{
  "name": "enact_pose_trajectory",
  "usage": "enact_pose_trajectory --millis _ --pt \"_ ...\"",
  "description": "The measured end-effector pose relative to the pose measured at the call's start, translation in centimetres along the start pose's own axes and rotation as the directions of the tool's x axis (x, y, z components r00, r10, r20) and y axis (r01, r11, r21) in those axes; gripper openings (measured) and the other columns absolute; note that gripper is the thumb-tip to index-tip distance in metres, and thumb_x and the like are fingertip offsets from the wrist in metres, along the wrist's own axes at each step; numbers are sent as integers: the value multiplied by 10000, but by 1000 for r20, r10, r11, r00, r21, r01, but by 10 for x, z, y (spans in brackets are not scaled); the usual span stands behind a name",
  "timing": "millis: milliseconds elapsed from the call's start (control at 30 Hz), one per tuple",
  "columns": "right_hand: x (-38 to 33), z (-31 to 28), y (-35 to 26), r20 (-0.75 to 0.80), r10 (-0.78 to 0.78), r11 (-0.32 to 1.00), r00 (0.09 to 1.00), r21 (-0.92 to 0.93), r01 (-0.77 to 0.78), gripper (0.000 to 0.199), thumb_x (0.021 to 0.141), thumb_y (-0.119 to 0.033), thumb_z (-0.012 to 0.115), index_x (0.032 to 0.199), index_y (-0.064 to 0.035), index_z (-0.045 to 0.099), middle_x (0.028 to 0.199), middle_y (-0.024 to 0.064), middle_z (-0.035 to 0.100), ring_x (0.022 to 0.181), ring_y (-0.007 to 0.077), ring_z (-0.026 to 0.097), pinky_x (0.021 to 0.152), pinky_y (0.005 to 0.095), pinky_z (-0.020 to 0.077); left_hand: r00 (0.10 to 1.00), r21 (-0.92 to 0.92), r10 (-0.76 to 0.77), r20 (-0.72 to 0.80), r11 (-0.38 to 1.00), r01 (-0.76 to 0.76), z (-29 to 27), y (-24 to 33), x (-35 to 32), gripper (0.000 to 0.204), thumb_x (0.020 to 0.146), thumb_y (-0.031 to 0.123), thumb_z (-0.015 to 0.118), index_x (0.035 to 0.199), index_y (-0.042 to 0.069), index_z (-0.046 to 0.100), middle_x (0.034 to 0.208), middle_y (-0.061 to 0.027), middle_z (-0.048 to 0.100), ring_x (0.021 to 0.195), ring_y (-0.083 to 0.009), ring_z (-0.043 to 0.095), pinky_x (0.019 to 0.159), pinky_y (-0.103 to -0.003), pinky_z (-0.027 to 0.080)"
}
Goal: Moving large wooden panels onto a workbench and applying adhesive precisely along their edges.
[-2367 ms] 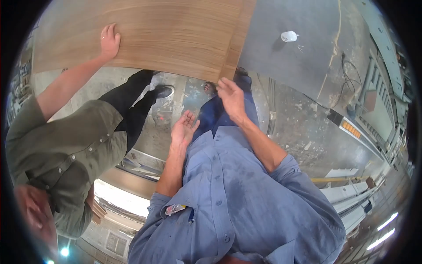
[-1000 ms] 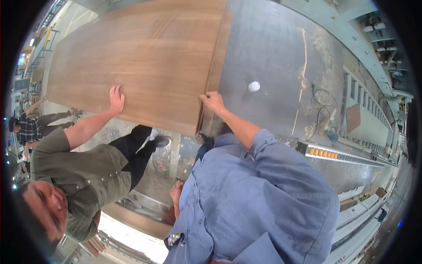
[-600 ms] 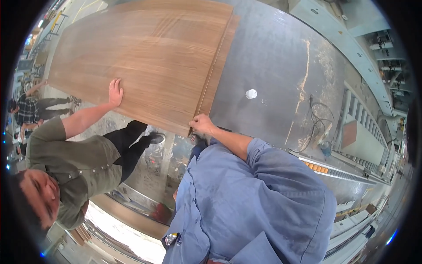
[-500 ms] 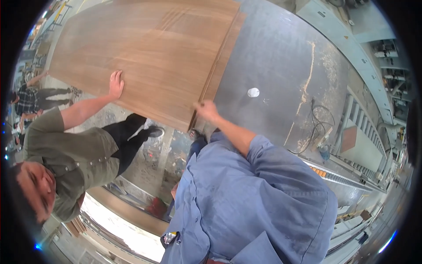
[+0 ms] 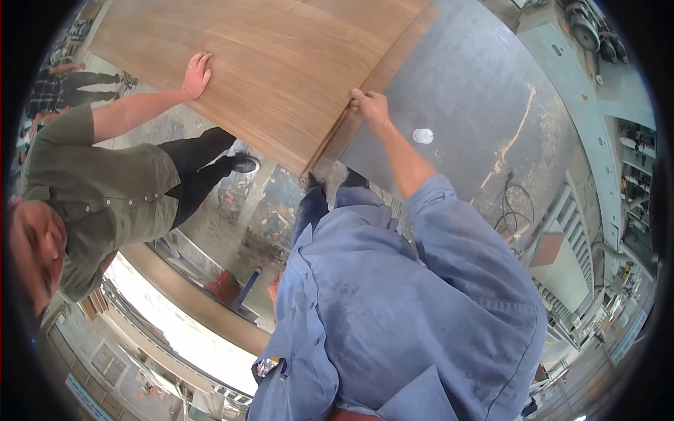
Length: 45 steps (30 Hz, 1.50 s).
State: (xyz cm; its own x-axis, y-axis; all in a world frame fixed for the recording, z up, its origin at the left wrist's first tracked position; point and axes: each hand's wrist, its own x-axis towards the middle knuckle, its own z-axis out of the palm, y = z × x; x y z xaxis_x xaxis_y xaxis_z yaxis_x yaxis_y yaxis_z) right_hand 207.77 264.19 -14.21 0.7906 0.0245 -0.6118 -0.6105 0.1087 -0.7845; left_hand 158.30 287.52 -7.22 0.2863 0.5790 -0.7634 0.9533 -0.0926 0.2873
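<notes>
A large brown wood-grain panel [image 5: 281,67] lies on top of another brown sheet [image 5: 397,67], whose edge sticks out along the right. My right hand [image 5: 370,109] is closed at the upper panel's right edge, fingertips curled onto it near the front corner. Of my left hand [image 5: 274,287], only a small part shows low beside my blue shirt; its fingers are mostly hidden. A co-worker's hand [image 5: 197,76] rests flat on the panel's near left part.
Under the sheets is a dark grey tabletop [image 5: 477,77] with a white round piece [image 5: 423,136] on it. A black cable [image 5: 516,203] lies coiled at right, near a pale machine [image 5: 562,63]. The co-worker [image 5: 105,175] stands at left. A blue stick-like thing [image 5: 249,285] is below.
My right hand has gone from blurred beside the panel's edge to closed on it, farther from my body. The view has shifted; the co-worker's hand stays on the panel.
</notes>
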Motion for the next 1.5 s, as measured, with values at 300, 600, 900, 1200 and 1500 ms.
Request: enact_pose_trajectory --millis 300,600,900,1200,1500 --pt "-26 -14 27 162 40 994 986 -111 -22 301 868 -227 556 957 55 608 849 137 653 712 183 620 596 288 499 983 47 178 -43 983 -176 8 10 -3 370 766 333 577 826 -20 671 770 -113 665 721 -158 596 639 -320 463" --pt "-79 -123 117 -133 264 889 955 -351 -294 228 822 -208 583 704 -19 537 603 54 536 463 122 502 397 252 398 989 -245 77 -123 964 -105 9 87 9 312 789 275 592 835 -21 679 725 -97 664 679 -140 596 640 -278 465" --pt "-79 -183 91 -54 359 826 932 -446 -345 240 868 -220 551 1002 -20 557 704 32 540 567 154 553 451 263 439 879 -362 476 -42 812 -457 82 202 62 366 803 175 614 1122 -4 606 851 -86 669 749 -130 605 716 -275 473" --pt "-127 -159 98 4 360 716 933 -643 -273 394 841 -268 560 1081 45 552 866 97 624 719 187 609 585 301 482 814 -207 393 -427 834 -511 117 222 80 272 751 221 626 948 42 683 812 -145 671 747 -276 652 708 -353 498" --pt "-143 -178 96 -14 374 658 927 -701 -276 391 849 -271 553 1083 43 559 861 103 628 721 192 621 594 304 494 831 -283 247 -498 860 -425 132 229 75 230 755 258 633 854 60 696 771 -131 672 743 -296 654 697 -371 499"
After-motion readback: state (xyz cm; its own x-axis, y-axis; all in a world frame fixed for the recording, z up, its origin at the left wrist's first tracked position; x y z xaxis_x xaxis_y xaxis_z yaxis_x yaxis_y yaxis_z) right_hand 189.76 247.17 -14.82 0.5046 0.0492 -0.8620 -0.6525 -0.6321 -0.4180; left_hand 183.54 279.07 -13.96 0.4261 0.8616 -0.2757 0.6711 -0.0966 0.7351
